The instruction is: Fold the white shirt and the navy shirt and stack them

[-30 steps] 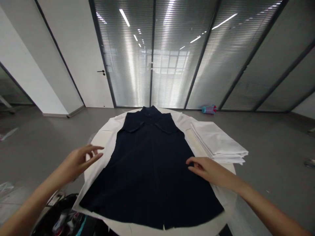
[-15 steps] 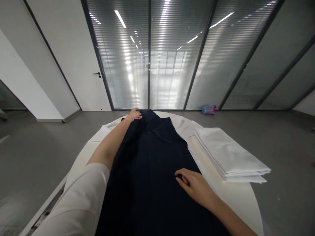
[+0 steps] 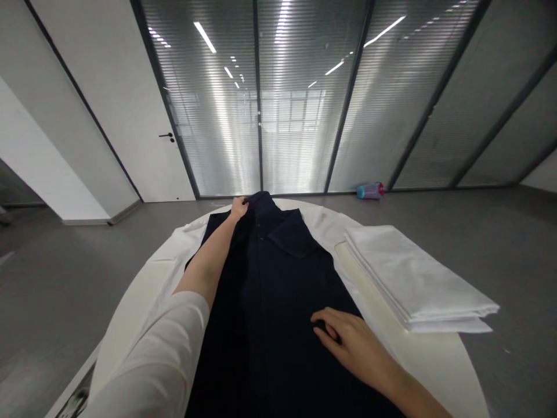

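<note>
A dark navy shirt (image 3: pixel 287 302) lies spread front side up, its collar at the far end and a short sleeve folded in on the right. At the far left of the collar (image 3: pixel 260 200), my left hand (image 3: pixel 239 208) has its fingers closed on the fabric. Over the shirt's lower right side is my right hand (image 3: pixel 348 342), palm down and loosely curled. A gap shows between its thumb and forefinger, with nothing held there. Whether it rests on the shirt, I cannot tell. White cloth (image 3: pixel 324 223) lies beneath the shirt.
A folded stack of white cloth (image 3: pixel 413 273) sits on the right of the round white table (image 3: pixel 452 371), overhanging its edge. A blue and purple bundle (image 3: pixel 369 190) lies on the floor by the glass partition (image 3: pixel 296 116). A door (image 3: pixel 130 116) stands to the left.
My left hand has gone from spread fingers beside the collar to gripping it, and the shirt's left shoulder now shows more. My right hand stays nearly where it was. The view has shifted slightly.
</note>
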`<state>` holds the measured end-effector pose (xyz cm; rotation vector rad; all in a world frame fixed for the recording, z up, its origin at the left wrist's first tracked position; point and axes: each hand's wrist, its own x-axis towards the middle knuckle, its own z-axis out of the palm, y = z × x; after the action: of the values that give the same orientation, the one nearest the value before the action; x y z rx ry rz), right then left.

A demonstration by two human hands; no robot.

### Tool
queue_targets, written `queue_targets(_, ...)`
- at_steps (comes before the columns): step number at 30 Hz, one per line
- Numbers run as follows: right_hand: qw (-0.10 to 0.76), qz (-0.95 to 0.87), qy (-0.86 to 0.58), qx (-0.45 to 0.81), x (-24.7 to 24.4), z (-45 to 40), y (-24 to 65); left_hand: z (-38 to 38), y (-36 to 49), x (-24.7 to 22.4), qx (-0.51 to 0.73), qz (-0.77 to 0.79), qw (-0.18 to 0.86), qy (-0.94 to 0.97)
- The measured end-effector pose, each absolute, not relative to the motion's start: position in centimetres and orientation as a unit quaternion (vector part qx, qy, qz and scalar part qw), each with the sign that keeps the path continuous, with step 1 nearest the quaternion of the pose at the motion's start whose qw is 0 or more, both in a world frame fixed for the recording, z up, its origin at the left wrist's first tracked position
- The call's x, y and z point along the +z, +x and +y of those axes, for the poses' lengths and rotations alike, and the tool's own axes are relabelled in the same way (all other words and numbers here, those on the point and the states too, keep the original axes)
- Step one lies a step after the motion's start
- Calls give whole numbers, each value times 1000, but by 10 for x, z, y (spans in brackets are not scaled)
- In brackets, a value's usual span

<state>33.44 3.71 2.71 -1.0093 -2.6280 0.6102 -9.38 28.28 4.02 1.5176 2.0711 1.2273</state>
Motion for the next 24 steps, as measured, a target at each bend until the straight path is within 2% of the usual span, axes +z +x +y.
queue_targets(6,138,-906,-344,203,28,37,334,241,-106,32,281,713,51,641)
queue_targets(11,132,-902,-350,215,29,37,332,233,-75,31,204,721,-25,661)
queue_targets(18,124,-900,-354,220,31,38,332,250,-29,31,149,736,-13,660)
queue_targets(24,126,-900,-355,218,29,37,333,267,-23,18,161,776,-29,609)
